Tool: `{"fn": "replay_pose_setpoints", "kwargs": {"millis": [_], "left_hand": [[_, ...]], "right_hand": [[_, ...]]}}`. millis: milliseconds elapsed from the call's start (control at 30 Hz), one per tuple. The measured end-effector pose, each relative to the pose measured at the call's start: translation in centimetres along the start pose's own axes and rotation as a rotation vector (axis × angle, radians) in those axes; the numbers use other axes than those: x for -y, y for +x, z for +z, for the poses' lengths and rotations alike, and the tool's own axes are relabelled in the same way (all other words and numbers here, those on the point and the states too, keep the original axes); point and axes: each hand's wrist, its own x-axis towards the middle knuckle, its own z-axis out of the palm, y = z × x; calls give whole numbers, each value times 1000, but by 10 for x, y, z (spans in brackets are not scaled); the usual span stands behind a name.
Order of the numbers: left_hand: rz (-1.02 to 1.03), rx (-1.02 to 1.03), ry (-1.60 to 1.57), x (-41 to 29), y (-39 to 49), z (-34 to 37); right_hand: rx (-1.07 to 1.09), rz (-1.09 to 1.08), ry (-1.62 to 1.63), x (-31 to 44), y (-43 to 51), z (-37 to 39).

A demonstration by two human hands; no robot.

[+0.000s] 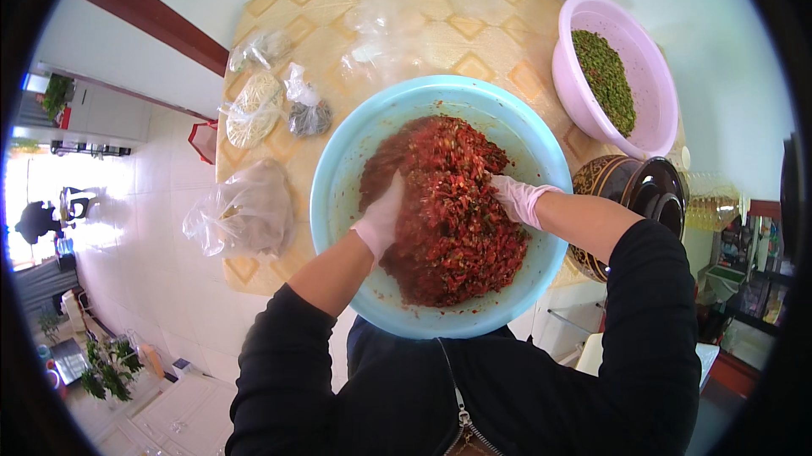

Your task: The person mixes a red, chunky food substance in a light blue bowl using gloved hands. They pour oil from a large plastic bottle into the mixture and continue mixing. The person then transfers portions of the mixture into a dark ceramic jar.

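A light-blue plastic basin (330,158) stands at the table's near edge, against my front. In it lies a large heap of chopped red chili (457,221) flecked with green and pale bits. My left hand (382,215), in a thin whitish glove, reaches into the left side of the heap and looks blurred. On the right, my right hand (517,198) wears a similar pinkish glove, and its fingers are sunk in the chili. The chili hides the fingertips of both hands, so I cannot tell whether either grips anything.
Plastic bags line the table's left side: pale shreds (254,110), a dark filling (309,118) and a larger clear bag (254,208). A pink basin (656,94) of chopped green pieces stands at the back right. Below it is a brown glazed jar (602,183), beside an oil bottle (713,202).
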Motion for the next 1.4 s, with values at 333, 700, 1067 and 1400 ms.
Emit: {"fn": "replay_pose_setpoints", "kwargs": {"millis": [333,700,1067,1400], "left_hand": [[69,403,-30,-47,-47,62],[161,329,263,-32,-96,67],[14,-157,-21,64,-14,-27],[191,102,122,18,-49,9]], "right_hand": [[199,-361,566,58,-151,13],[176,-355,477,32,-206,33],[54,-138,494,-73,-18,46],[234,-422,962,-32,-94,70]]}}
